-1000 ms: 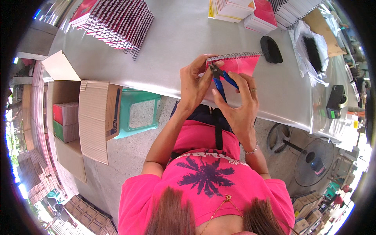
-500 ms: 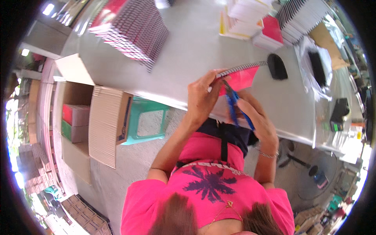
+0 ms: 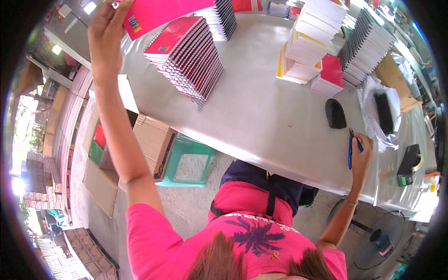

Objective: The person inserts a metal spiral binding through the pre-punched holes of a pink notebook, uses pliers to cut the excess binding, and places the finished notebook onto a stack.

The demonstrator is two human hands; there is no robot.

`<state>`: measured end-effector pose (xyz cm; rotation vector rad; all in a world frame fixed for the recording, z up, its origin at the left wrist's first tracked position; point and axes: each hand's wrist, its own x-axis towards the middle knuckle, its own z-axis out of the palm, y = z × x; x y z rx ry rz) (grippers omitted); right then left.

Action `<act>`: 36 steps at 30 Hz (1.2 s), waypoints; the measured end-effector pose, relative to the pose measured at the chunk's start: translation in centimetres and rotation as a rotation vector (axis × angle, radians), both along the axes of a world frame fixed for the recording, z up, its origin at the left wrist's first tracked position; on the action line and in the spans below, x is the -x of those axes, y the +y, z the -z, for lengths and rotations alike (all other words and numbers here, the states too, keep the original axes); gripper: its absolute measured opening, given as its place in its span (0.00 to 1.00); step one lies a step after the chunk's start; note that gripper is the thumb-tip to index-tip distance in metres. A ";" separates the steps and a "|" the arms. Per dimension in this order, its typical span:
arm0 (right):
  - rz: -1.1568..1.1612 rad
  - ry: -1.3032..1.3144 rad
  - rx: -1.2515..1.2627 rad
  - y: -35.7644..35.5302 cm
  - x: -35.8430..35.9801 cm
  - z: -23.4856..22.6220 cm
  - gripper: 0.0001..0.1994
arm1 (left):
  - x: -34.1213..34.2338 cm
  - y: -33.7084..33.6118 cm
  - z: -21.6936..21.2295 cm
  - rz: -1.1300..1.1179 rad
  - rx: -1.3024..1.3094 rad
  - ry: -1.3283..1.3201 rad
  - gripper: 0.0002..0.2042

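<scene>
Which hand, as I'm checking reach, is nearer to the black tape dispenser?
Right. The right hand, gripping blue-handled pliers, is just left of the tape dispenser, not touching it; the left hand, holding a pink notebook, is far off at the picture's upper left.

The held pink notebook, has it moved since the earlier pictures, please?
Yes, the pink notebook moved left, away from the black object, toward the spiral-bound stack.

The setting is a bookbinding workshop, as indicated by the covered worktable [image 3: 270, 98] with stacks of spiral-bound notebooks [image 3: 193, 60], blue-handled cutters [image 3: 350, 156], an open carton [image 3: 151, 144] and piled cardboard boxes [image 3: 88, 254] on the floor [image 3: 186, 200].
</scene>
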<state>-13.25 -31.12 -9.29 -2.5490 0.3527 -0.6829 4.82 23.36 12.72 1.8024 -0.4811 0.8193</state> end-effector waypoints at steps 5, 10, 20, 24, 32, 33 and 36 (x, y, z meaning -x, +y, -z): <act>-0.085 -0.048 -0.004 1.5 -1.8 -1.8 0.08 | -2.1 -0.1 -3.5 0.050 -0.335 0.161 0.15; -0.186 -0.112 -0.025 2.2 -4.4 -4.0 0.09 | -9.1 2.5 -1.7 0.471 -0.043 0.410 0.19; -0.173 -0.021 -0.455 1.6 -12.9 -1.7 0.22 | -9.3 -5.3 3.1 0.272 -0.885 0.268 0.21; -0.127 0.176 -0.548 0.3 -16.1 -0.5 0.31 | -9.4 -6.2 3.5 0.258 -0.959 0.241 0.23; -0.138 0.142 -0.682 0.5 -18.8 1.7 0.39 | -9.7 -5.6 4.8 0.228 -0.948 0.139 0.17; -0.153 0.162 -0.706 0.6 -18.9 1.6 0.39 | -9.6 -5.5 4.7 0.235 -0.956 0.130 0.17; -0.130 0.123 -0.672 0.0 -18.9 1.5 0.36 | -9.7 -6.2 3.9 0.258 -1.026 0.133 0.17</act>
